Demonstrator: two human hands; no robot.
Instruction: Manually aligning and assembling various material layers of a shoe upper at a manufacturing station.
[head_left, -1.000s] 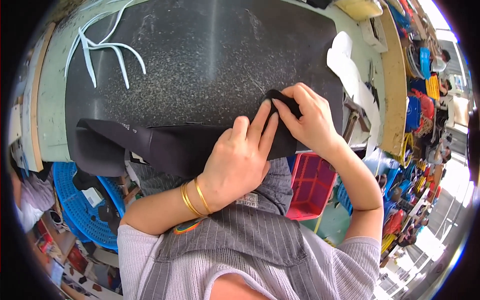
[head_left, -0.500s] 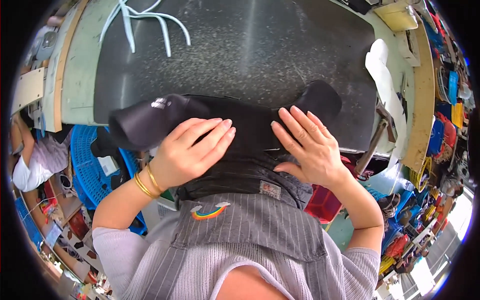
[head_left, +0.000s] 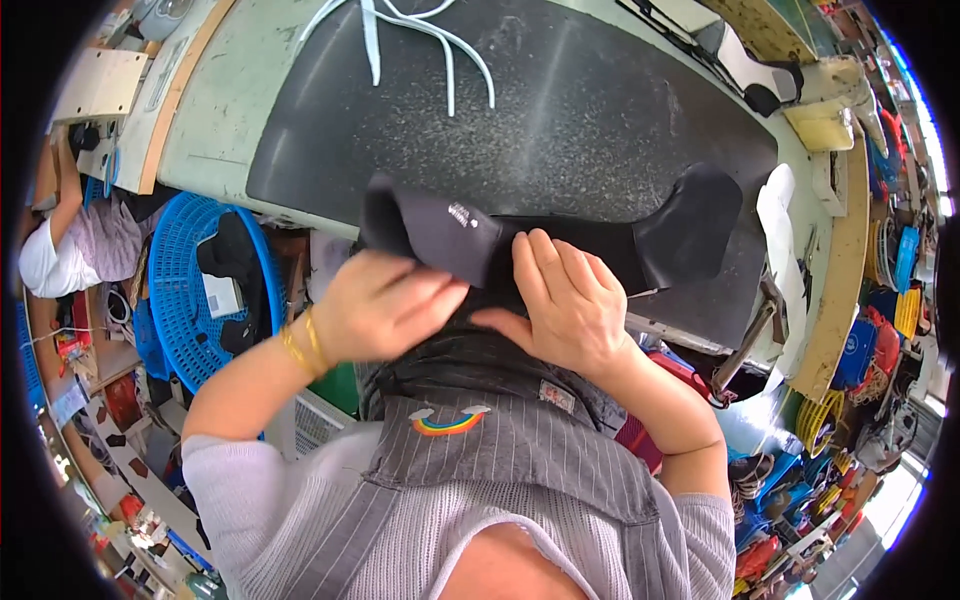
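Note:
A long black piece of smooth, soft-looking material [head_left: 580, 236] lies across the near edge of the table. It has a boot-like shape, with a wide foot-like part at the right and small white print near its raised left end. My left hand [head_left: 375, 305] is at the lower edge of that left end, blurred, so its grip is hard to make out. My right hand [head_left: 575, 300] rests flat on the middle of the piece, fingers stretched and thumb apart.
A dark mat [head_left: 560, 110] covers the table [head_left: 215, 150]. Pale blue strips [head_left: 450, 75] lie at its far side. To the right are a white elongated piece [head_left: 778, 215] and a metal bar [head_left: 745, 350]. A blue basket [head_left: 170, 290] with dark items stands at the left, near another person [head_left: 80, 240].
The left end of the black piece has folded up and shifted right. My right hand has moved left along it, and my left hand has moved slightly down. The view has turned somewhat.

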